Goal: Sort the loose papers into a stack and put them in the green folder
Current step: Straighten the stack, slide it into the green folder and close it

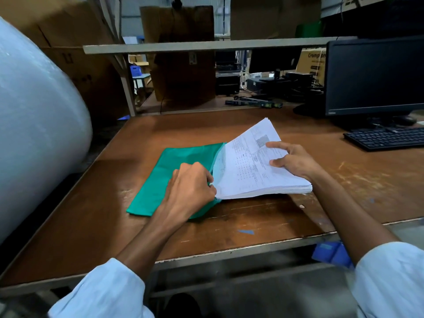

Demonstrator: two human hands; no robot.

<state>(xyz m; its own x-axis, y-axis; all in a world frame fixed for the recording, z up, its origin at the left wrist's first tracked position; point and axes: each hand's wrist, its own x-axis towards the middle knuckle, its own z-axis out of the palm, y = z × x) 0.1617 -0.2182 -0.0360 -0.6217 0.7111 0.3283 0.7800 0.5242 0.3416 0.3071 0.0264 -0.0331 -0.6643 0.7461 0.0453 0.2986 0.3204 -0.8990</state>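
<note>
A green folder (160,177) lies flat on the brown table (263,226), its open edge to the right. A thick stack of printed white papers (247,171) has its left edge inside that opening, with the rest sticking out to the right and tilted up at the far end. My left hand (191,187) pinches the folder's upper flap at the opening. My right hand (291,160) grips the right side of the stack, thumb on top and fingers beneath it.
A large roll of bubble wrap (34,125) fills the left side. A black monitor (374,74) and keyboard (387,137) stand at the right rear. A shelf (206,45) spans the back above cardboard boxes (183,72). A blue object (330,253) sits below the front edge.
</note>
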